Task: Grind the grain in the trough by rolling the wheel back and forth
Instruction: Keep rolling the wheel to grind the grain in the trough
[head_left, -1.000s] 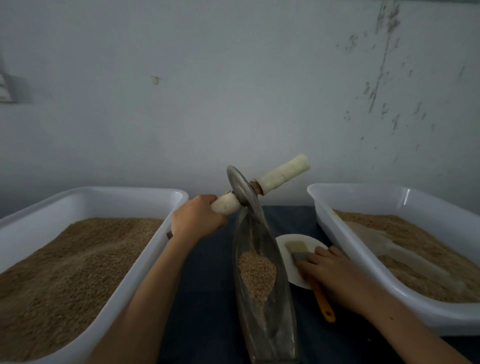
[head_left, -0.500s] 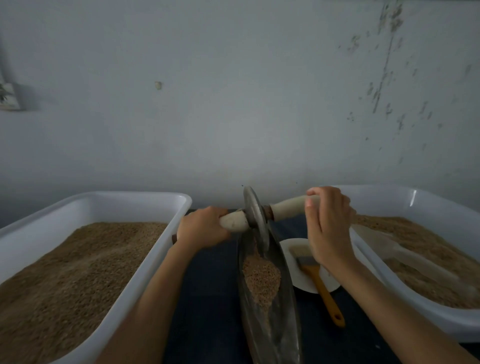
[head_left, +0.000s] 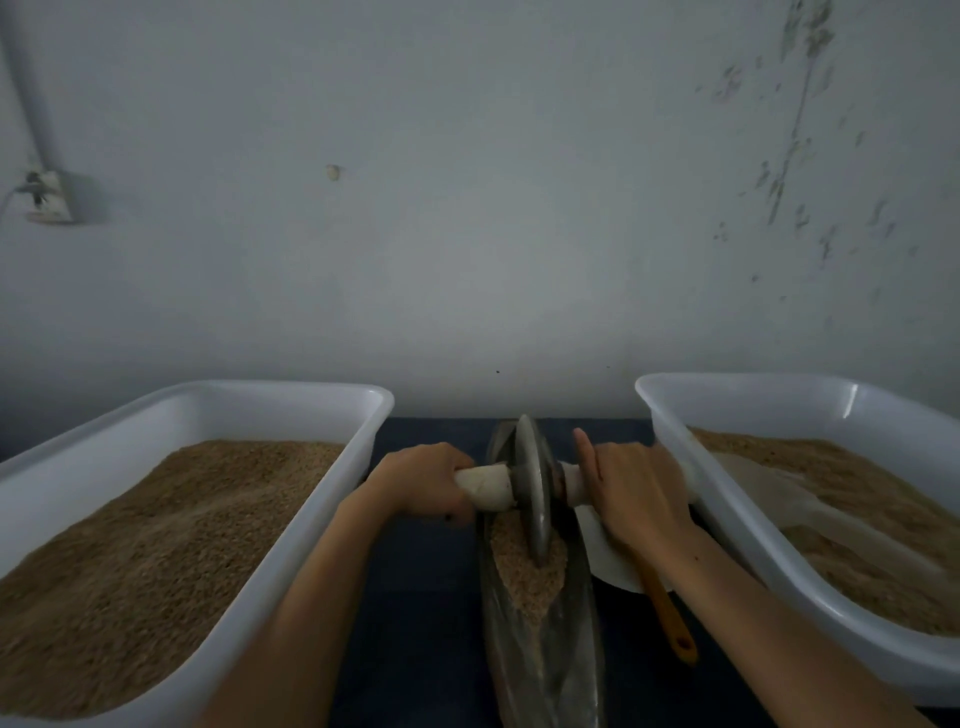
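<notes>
Metal wheel (head_left: 531, 488) upright in the narrow boat-shaped trough (head_left: 545, 639), rim sunk into the grain (head_left: 524, 566) heaped mid-trough, all at 6 o'clock of the view on the dark tabletop (head_left: 421, 597). White-wrapped axle handle (head_left: 488, 486) through the wheel's hub, level, sticking out to either side. Left hand (head_left: 423, 480) at 9 o'clock of the wheel, grip wrapped tight round the left handle end, fingers curled under. Right hand (head_left: 631, 491) at 3 o'clock of the wheel, laid over the right handle end, fingers bent down around it, index finger raised along the wheel side (underside of that grip hidden, closure round the handle plain enough from above). White plate (head_left: 605, 564) just beside the trough at 4 o'clock, partly under the right wrist, orange-handled brush (head_left: 670, 618) lying across it toward 5 o'clock. White tub (head_left: 218, 400) of grain at 9 o'clock, second white tub (head_left: 769, 389) at 3 o'clock holding grain and a pale scoop (head_left: 810, 514).
</notes>
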